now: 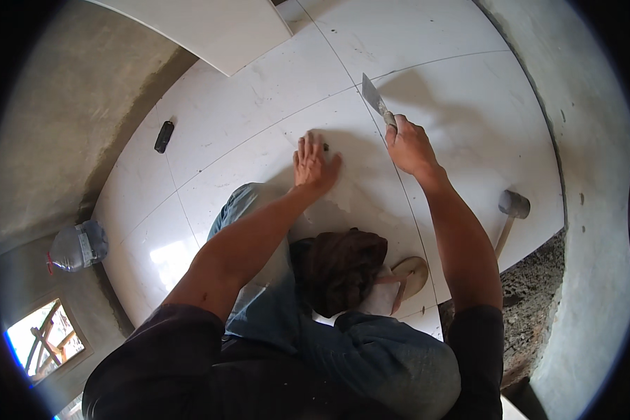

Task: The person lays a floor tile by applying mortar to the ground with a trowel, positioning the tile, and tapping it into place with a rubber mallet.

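Note:
My left hand (pixel 313 166) rests on a white floor tile (pixel 259 150) with its fingers stretched out. Beside its fingers lies a small dark bit (pixel 325 147). In my right hand (pixel 411 147) is a putty knife (pixel 376 98), gripped by its handle. The flat metal blade points up and to the left, over the tile joint, and a shadow falls on the tiles to its right. Part of the handle is hidden by my fingers.
A rubber mallet (pixel 514 204) stands to the right, near bare rough ground (pixel 535 301). A black object (pixel 164 136) lies at left; a clear plastic jug (pixel 80 246) is by the wall. A loose white panel (pixel 217 31) is at the far side. Grey walls (pixel 595 140) border the floor.

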